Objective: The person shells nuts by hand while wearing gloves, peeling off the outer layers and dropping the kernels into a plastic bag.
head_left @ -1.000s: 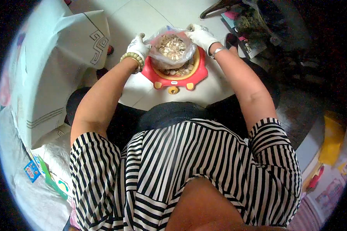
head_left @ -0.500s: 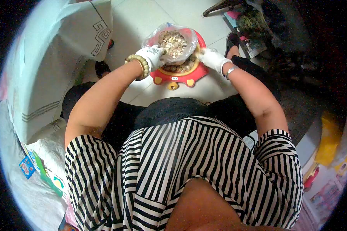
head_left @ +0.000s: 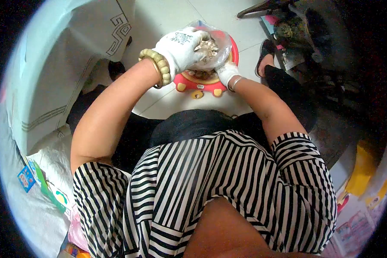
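1. A red basin (head_left: 192,81) stood on the tiled floor (head_left: 167,19), pale pieces inside.
2. A clear plastic bag (head_left: 217,43) of such pieces lay over the basin.
3. The gloved left hand (head_left: 179,47) gripped the bag's near side.
4. The gloved right hand (head_left: 226,73), apparently closed, held the bag's lower edge.

Home interior. Pale tiled floor (head_left: 167,17), patterned cloth cover (head_left: 69,64) on furniture. Sandal (head_left: 266,53) and clutter nearby.

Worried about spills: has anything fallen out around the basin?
Nothing stands out. The clear bag sits in the red basin, both hands on it; no pieces show on the floor.
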`<state>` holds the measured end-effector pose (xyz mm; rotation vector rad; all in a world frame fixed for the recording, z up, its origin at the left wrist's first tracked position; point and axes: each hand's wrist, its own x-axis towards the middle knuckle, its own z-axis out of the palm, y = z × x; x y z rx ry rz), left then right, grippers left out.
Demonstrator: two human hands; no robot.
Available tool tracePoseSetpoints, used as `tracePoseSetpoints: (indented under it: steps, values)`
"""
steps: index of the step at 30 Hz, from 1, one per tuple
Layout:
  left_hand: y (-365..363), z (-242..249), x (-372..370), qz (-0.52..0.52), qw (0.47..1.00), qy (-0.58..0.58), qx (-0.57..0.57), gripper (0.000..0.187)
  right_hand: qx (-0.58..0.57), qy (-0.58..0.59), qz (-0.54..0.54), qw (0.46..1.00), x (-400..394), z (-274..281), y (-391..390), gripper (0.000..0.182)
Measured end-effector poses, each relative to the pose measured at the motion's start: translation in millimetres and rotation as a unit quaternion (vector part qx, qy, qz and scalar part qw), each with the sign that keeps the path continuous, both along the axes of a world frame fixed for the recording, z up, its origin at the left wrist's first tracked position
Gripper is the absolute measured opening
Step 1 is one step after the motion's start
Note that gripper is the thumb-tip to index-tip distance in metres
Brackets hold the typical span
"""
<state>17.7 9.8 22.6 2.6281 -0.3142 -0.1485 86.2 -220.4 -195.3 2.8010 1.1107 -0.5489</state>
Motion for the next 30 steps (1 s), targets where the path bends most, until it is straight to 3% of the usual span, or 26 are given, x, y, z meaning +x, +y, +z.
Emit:
tracePoseSetpoints:
  steps: [2, 5, 10, 14, 18, 22, 24, 26, 27, 28, 30]
  values:
    - [3, 11, -6, 0.003, 1.000, -0.002, -0.010, 0.041, 0.069, -0.023, -0.057, 0.996, -10, 18, 8, 0.028]
    - [5, 16, -10, 0.001, 1.000, -0.017, 0.003, 0.042, -0.079, -0.003, -0.019, 0.997, -3, -4, 16, 0.033]
    - [9, 13, -14, 0.004, 0.999, -0.033, -0.002, 0.041, -0.139, 0.016, 0.068, 0.988, -12, 3, 23, 0.037]
    - [13, 20, -17, 0.005, 1.000, -0.024, -0.003, 0.042, -0.191, 0.118, 0.007, 0.975, -20, 23, 40, 0.040]
    - [13, 20, -18, 0.008, 1.000, -0.010, -0.004, 0.042, -0.119, 0.075, -0.026, 0.990, -20, 16, 37, 0.042]
    - [15, 19, -18, -0.001, 1.000, -0.025, -0.005, 0.042, -0.117, 0.074, -0.034, 0.990, -20, 14, 30, 0.041]
    - [15, 18, -18, -0.009, 1.000, -0.024, -0.004, 0.041, -0.056, 0.084, -0.047, 0.994, -18, 13, 24, 0.031]
    - [14, 16, -20, -0.012, 1.000, -0.023, -0.003, 0.040, -0.062, 0.116, -0.011, 0.991, -11, 42, 19, 0.029]
    - [13, 15, -20, -0.013, 1.000, -0.021, 0.001, 0.040, -0.025, 0.305, -0.033, 0.952, -4, 56, 15, 0.025]
    - [13, 13, -19, -0.014, 1.000, -0.025, -0.001, 0.040, 0.015, 0.480, -0.053, 0.875, 1, 72, 15, 0.023]
    - [14, 10, -17, -0.022, 0.999, -0.025, 0.005, 0.039, 0.245, 0.619, -0.278, 0.693, -14, 113, 9, 0.018]
